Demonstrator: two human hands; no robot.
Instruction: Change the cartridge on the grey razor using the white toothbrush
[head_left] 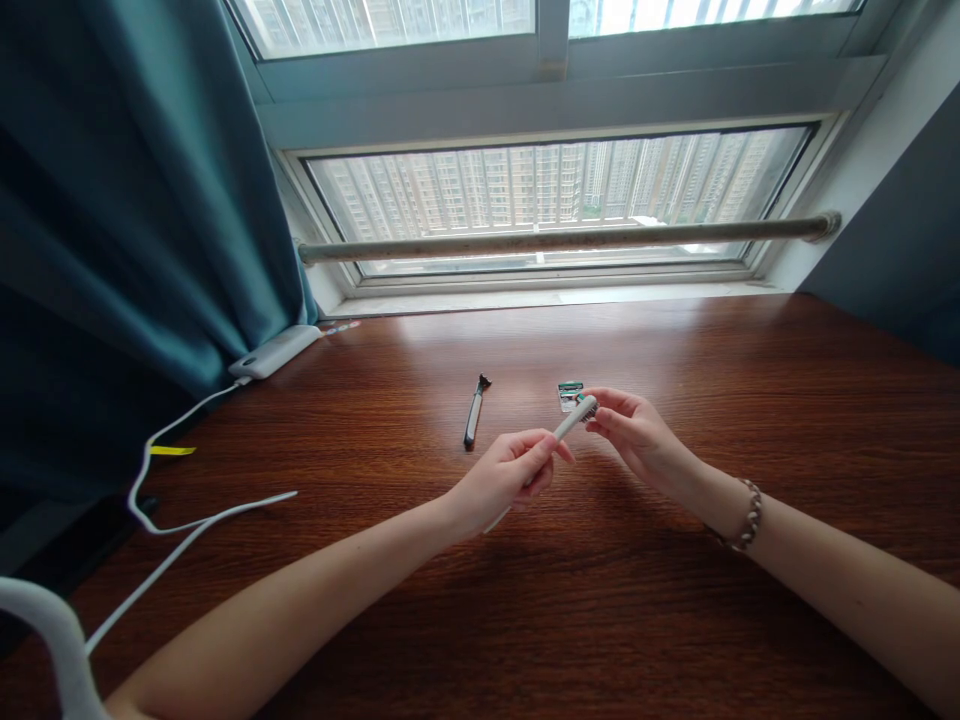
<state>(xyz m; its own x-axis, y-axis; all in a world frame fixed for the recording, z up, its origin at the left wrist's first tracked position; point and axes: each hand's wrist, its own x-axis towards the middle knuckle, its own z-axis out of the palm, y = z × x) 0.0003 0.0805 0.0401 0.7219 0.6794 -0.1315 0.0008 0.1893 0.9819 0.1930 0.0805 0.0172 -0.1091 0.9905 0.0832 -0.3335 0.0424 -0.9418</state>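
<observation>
My left hand [517,468] is closed around the handle of a white toothbrush [571,420], which points up and to the right. Dark bristles show on the underside of its head. The fingers of my right hand [634,430] are bent round that head, thumb below and forefinger above, and seem to touch it. Behind the brush head lies a small green-and-white pack [570,390], partly covered by it; its contents are too small to tell. To the left, a razor [474,415] with a grey and black handle rests on the brown wooden table [585,620].
A white power strip [276,352] lies by the blue curtain [150,180], its white cable [187,530] looping over the table's left side. Near it is a yellow strip [172,451]. A metal rail [555,241] crosses the window behind the table. A curved white object [45,620] stands at lower left.
</observation>
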